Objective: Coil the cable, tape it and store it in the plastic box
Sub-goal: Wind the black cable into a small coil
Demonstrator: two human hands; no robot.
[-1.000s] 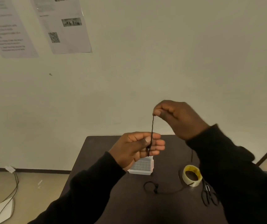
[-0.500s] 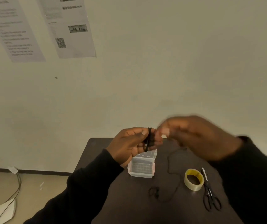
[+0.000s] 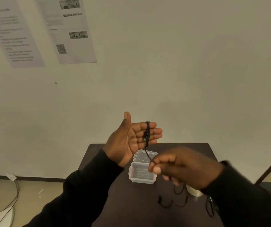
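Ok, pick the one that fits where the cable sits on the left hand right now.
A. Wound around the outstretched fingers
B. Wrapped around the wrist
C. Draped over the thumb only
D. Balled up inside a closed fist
A: the black cable loops around the flat, open fingers of the left hand, thumb raised clear, while the right hand pinches the strand running down from it.
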